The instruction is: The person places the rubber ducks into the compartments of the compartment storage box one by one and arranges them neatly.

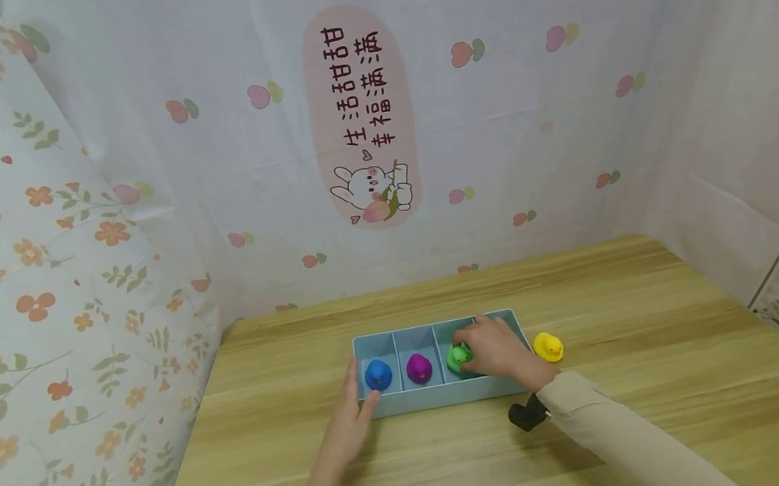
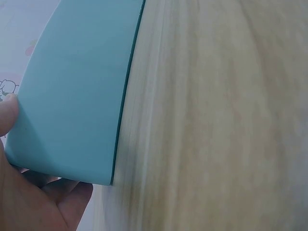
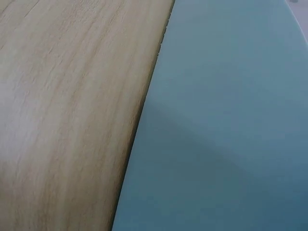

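A light blue divided box (image 1: 439,397) lies lengthwise on the table, its compartments in a row. My left hand (image 1: 346,425) holds its left end, fingers along the end wall and thumb at the front rim; the left wrist view shows that hand (image 2: 36,204) around the box's corner. With my right hand (image 1: 497,348) I pinch a green rubber duck (image 1: 458,357) inside the third compartment from the left. A blue rubber duck (image 1: 377,374) sits in the leftmost compartment, a purple one (image 1: 419,368) in the second. The right wrist view has only the box's outer wall (image 3: 221,125) and table.
A yellow rubber duck (image 1: 548,347) stands on the wooden table (image 1: 621,307), just right of the box and close to my right wrist. Behind the table hangs a printed white curtain (image 1: 235,172); a flowered curtain (image 1: 59,251) borders the left side.
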`<state>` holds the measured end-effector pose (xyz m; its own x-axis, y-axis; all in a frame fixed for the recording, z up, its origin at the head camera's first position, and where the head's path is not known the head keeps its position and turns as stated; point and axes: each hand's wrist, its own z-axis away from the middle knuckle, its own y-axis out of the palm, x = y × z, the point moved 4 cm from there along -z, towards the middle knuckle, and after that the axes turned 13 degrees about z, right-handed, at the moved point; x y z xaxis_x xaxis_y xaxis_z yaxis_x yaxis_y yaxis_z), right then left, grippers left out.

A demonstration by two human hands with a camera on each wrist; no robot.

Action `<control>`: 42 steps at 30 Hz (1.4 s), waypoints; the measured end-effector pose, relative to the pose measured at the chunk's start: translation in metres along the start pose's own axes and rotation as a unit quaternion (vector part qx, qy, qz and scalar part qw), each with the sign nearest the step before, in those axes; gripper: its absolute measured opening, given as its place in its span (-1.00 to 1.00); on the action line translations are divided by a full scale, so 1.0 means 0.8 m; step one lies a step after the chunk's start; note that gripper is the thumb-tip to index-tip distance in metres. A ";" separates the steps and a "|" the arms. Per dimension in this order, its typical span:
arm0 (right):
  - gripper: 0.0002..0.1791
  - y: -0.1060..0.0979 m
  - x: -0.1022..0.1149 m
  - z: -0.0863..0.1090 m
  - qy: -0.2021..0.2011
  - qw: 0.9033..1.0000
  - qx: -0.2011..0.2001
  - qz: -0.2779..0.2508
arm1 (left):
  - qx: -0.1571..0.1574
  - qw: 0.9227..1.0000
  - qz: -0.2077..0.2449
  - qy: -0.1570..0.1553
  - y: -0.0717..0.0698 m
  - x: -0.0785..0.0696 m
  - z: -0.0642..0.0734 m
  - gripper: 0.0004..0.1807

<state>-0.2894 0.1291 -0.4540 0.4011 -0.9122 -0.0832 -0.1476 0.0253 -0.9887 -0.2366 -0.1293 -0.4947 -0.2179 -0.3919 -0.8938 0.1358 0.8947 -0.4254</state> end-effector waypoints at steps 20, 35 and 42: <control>-0.64 0.001 0.004 -0.005 -0.006 0.999 0.013 0.037 | -0.003 1.000 0.005 -0.003 0.000 0.000 0.000 -0.29; -0.64 -0.006 0.005 -0.001 -0.017 0.999 0.009 0.034 | 0.001 1.000 0.015 -0.007 0.001 0.002 0.001 -0.28; -0.59 -0.012 0.002 0.002 -0.016 1.000 0.006 0.025 | 0.002 1.000 0.016 -0.011 0.001 0.002 0.001 -0.28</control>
<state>-0.2857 0.1283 -0.4451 0.4226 -0.8960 -0.1366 -0.1578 0.0758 -0.9846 -0.2364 -0.1295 -0.4969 -0.1917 -0.3676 -0.9100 0.1466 0.9061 -0.3969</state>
